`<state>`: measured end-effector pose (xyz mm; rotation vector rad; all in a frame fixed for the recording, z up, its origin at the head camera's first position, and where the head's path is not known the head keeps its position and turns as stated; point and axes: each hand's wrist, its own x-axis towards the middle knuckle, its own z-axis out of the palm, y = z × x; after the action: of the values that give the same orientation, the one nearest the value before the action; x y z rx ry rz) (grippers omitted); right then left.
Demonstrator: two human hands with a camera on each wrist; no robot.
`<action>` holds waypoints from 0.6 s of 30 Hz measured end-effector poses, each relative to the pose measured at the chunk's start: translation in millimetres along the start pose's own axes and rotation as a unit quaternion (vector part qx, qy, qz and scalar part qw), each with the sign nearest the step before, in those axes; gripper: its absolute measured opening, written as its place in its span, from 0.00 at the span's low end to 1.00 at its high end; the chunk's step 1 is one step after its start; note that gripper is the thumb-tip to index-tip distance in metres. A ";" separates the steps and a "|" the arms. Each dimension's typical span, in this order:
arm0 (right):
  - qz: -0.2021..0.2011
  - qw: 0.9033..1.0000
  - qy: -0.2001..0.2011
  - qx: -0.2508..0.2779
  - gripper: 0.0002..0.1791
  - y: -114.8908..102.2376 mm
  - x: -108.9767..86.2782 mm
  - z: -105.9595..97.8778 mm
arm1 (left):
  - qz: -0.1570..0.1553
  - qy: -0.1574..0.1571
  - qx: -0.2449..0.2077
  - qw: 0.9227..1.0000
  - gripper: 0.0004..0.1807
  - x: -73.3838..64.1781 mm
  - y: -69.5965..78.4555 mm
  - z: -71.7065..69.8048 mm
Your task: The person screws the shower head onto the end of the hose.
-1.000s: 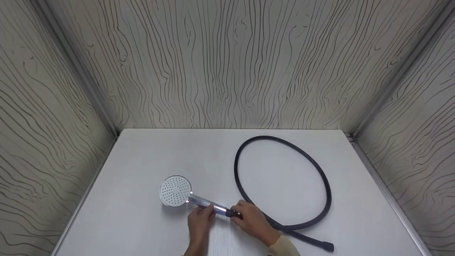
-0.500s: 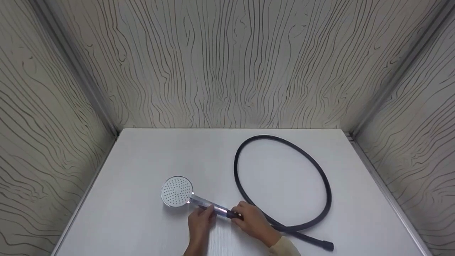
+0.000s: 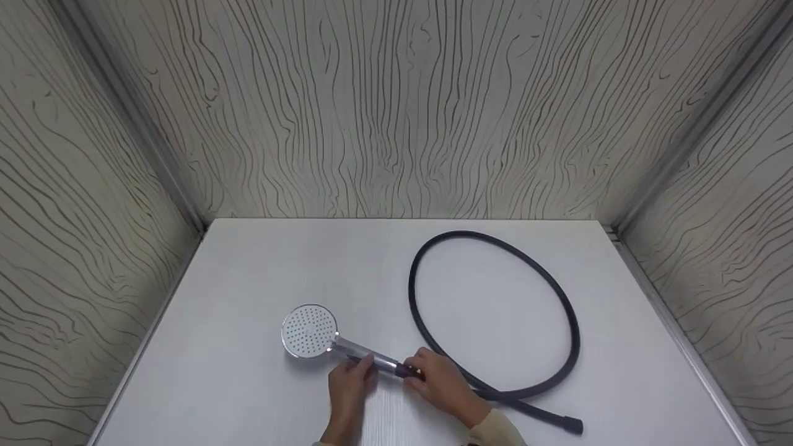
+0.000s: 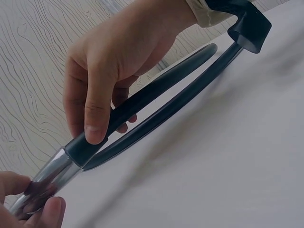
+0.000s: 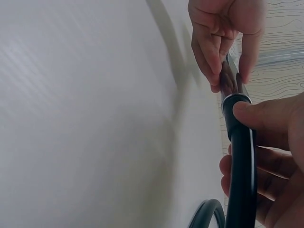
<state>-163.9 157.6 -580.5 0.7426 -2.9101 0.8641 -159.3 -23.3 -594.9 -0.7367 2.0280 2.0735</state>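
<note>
A chrome shower head (image 3: 309, 331) with a round, dotted white face lies left of centre, its handle (image 4: 49, 176) slanting down to the right. My left hand (image 3: 349, 387) pinches that handle between thumb and fingers. At the handle's lower end sits the dark collar (image 5: 234, 109) of a black shower hose, meeting the chrome with no gap visible. My right hand (image 3: 443, 384) grips this collar, thumb on one side and fingers curled round the other. How far the two parts are threaded together cannot be seen.
The black hose (image 3: 573, 322) loops across the right side of the white table (image 3: 248, 266) and crosses itself near my right wrist. Its free end (image 3: 573, 425) lies at the front right. Wood-patterned panels (image 3: 396, 111) stand behind and on both sides.
The shower head's face has shifted slightly to the right. Both hands keep their hold on the handle and the hose collar, and the hose loop lies as before.
</note>
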 end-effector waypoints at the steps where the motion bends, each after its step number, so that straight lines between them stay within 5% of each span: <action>1: 0.001 1.000 0.000 0.002 0.06 -0.1 0.1 -0.2 | -0.002 0.000 0.006 1.000 0.23 0.2 0.2 0.0; 18: -0.001 1.000 -0.008 -0.002 0.06 3.5 -0.1 5.7 | 0.005 -0.014 0.066 0.998 0.22 5.5 -6.4 -6.6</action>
<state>-164.7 157.3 -587.1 0.7547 -2.9236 0.8546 -159.7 -30.4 -602.8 -0.6714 2.1343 1.9206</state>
